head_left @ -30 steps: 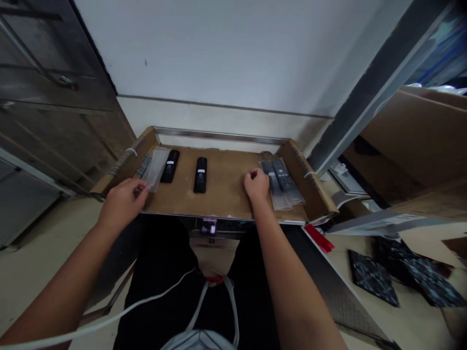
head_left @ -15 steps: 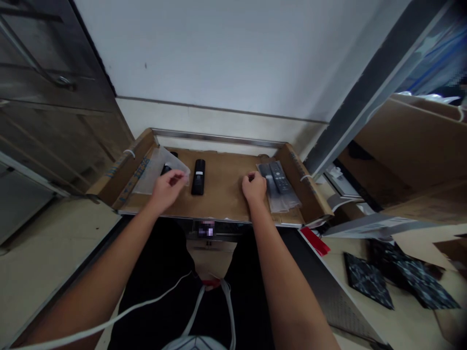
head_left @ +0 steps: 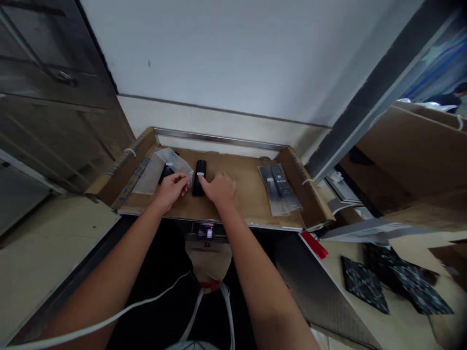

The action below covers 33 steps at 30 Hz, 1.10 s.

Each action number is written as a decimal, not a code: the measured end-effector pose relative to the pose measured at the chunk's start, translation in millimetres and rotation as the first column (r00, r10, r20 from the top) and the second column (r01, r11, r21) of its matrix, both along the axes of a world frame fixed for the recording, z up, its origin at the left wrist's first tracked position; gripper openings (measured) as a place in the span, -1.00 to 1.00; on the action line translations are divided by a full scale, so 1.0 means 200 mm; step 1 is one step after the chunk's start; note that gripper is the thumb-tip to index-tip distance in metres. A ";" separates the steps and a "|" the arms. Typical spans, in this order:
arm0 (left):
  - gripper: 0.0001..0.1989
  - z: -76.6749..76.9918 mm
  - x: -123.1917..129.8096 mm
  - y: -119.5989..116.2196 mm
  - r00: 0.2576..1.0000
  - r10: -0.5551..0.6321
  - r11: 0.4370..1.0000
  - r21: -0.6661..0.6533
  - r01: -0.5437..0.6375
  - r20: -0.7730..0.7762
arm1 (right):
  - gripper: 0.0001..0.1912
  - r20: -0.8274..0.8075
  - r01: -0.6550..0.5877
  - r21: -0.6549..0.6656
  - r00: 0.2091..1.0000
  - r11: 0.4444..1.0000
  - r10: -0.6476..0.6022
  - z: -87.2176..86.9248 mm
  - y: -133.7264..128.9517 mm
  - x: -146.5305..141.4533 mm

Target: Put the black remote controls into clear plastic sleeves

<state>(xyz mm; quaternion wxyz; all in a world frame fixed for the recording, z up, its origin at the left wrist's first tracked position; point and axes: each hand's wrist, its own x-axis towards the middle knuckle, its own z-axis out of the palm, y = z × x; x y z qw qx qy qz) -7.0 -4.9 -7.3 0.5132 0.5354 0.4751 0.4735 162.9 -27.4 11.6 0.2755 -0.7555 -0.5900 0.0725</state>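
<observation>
A cardboard-lined tray (head_left: 248, 194) lies before me. My left hand (head_left: 174, 189) pinches the edge of a translucent plastic bag (head_left: 148, 177) at the tray's left, partly over a dark object. Just right of it, a black remote (head_left: 199, 187) with a white label lies upright in view. My right hand (head_left: 219, 187) is beside that remote, thumb at its label, fingers apart and slightly blurred. Bagged remotes (head_left: 279, 187) lie at the tray's right end.
Raised cardboard walls (head_left: 310, 194) bound the tray's sides. A large cardboard box (head_left: 419, 165) stands at the right, with dark patterned packages (head_left: 365, 284) on the floor below. A white cord (head_left: 127, 308) crosses my left forearm.
My right hand has moved left from beside the bagged remotes to the black remote, its fingers spreading. My left hand has shifted slightly right, still at the bag's edge.
</observation>
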 end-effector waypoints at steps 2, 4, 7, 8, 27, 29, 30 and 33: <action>-0.70 0.01 0.00 0.00 1.000 0.009 1.000 -0.002 -0.009 -0.004 | -0.33 -0.050 0.004 -0.093 0.999 0.996 -0.009 0.02 0.06 -0.11; -0.70 0.02 0.01 -0.01 1.000 0.025 1.000 -0.005 -0.025 -0.001 | -0.34 -0.097 -0.025 -0.183 0.995 0.983 0.007 0.05 0.10 -0.16; -0.72 0.02 0.01 -0.01 0.999 0.048 0.999 -0.006 -0.048 -0.002 | -0.38 -0.097 -0.051 -0.238 0.995 0.970 0.029 0.08 0.14 -0.16; -0.73 0.02 0.01 -0.01 0.999 0.050 0.999 -0.009 -0.050 -0.002 | -0.42 -0.083 -0.043 -0.227 0.996 0.973 0.025 0.08 0.13 -0.14; -0.89 -0.03 0.47 0.24 0.955 0.072 0.867 0.492 0.083 -0.288 | -0.56 -0.373 0.021 0.262 0.924 0.965 0.081 -0.07 -0.18 0.49; -0.89 -0.07 0.48 0.28 0.975 0.071 0.886 0.462 0.036 -0.213 | -0.53 -0.214 -0.042 0.263 0.972 0.964 0.100 -0.05 -0.18 0.48; -0.89 -0.08 0.47 0.29 0.981 0.070 0.895 0.447 0.019 -0.181 | -0.52 -0.157 -0.083 0.250 0.980 0.965 0.126 -0.04 -0.18 0.47; -0.85 -0.09 0.43 0.30 0.995 0.038 0.933 0.359 -0.002 -0.091 | -0.51 -0.054 -0.166 0.198 0.982 0.966 0.180 -0.02 -0.19 0.44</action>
